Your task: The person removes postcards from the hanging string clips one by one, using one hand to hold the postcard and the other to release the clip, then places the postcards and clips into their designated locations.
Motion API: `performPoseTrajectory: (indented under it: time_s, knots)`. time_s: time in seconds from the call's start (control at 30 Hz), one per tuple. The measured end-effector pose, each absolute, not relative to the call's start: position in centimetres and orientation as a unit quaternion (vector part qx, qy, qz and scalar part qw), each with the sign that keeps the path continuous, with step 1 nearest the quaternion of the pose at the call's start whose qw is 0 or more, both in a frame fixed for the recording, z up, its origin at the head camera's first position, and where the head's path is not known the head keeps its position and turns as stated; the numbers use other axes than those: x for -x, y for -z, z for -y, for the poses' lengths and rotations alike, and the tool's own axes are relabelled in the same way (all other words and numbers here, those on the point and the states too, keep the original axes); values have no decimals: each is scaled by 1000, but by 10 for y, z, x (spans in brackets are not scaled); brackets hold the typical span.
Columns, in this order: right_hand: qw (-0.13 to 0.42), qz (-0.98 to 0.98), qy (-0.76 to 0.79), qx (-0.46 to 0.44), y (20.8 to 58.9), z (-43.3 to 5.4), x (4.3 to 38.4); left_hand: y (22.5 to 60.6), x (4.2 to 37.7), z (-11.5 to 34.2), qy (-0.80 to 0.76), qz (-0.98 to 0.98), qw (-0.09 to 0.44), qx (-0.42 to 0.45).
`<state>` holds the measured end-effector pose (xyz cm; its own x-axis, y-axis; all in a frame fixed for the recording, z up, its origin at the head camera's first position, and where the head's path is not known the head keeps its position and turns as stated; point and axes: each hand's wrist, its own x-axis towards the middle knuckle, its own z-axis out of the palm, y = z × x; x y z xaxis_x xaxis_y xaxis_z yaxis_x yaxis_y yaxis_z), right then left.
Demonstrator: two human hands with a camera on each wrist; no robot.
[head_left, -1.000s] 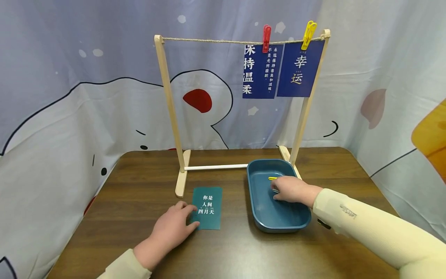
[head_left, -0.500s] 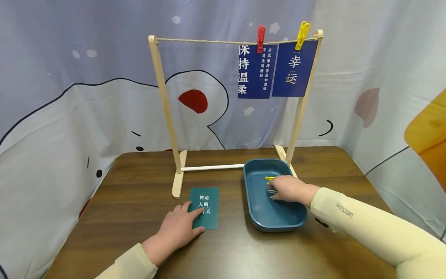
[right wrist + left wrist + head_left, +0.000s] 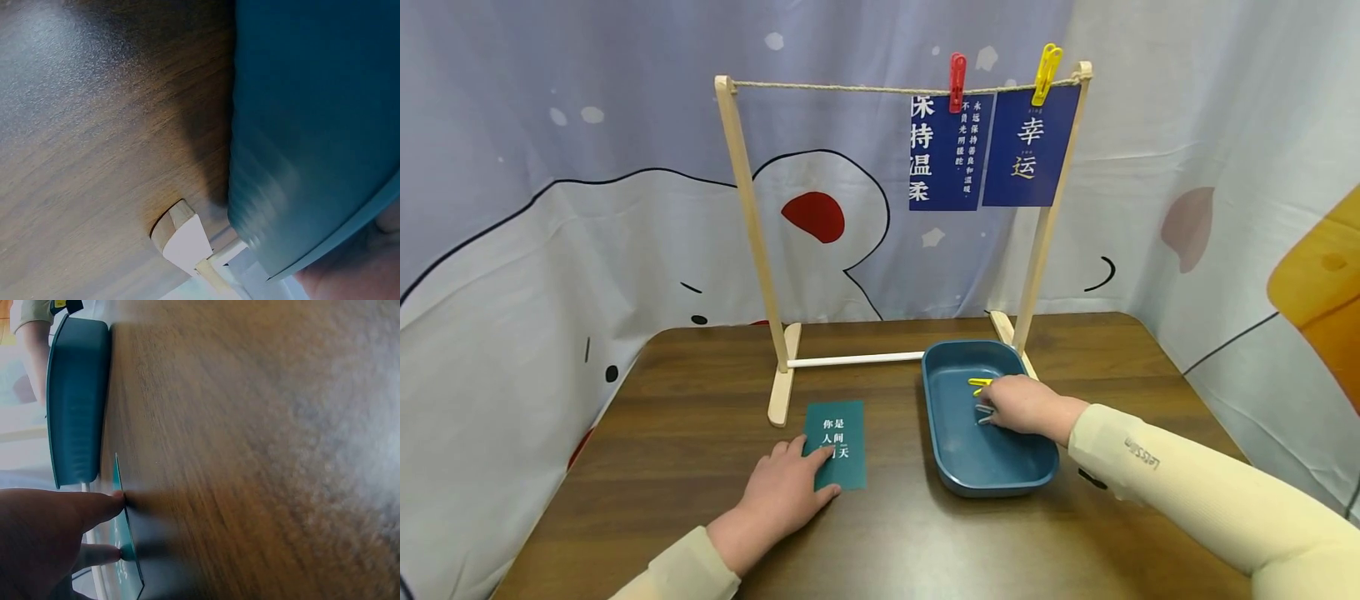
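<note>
My left hand rests with extended fingers on a teal card with white characters, flat on the table. Its index finger covers some of the print; in the left wrist view the thumb touches the card's edge. My right hand reaches down into a blue rectangular bin with curled fingers. Against its fingertips lies a grey clothespin, partly hidden, and just behind is a yellow clothespin. Whether the fingers pinch the grey one cannot be made out; the right wrist view shows mostly the bin's outer wall.
A wooden rack stands at the back with a rope across its top. A red clothespin and another yellow clothespin fasten two blue cards to the rope. A printed curtain surrounds the table.
My left hand has moved right, further over the teal card. My right hand has shifted slightly right within the bin, and more of both clothespins shows. The head view has turned a little.
</note>
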<state>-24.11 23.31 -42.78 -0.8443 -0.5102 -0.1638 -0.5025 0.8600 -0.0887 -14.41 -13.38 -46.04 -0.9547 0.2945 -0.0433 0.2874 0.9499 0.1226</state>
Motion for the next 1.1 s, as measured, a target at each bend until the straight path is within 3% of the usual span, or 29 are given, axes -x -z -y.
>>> performPoseTrajectory:
  time_s: [0.83,1.1]
  knots:
    - [77,-964,31,251,416,-234,243,463,143,135,-81,-987,20,-136]
    - [36,-964,76,253,401,-235,244,466,147,136,-94,-987,21,-125]
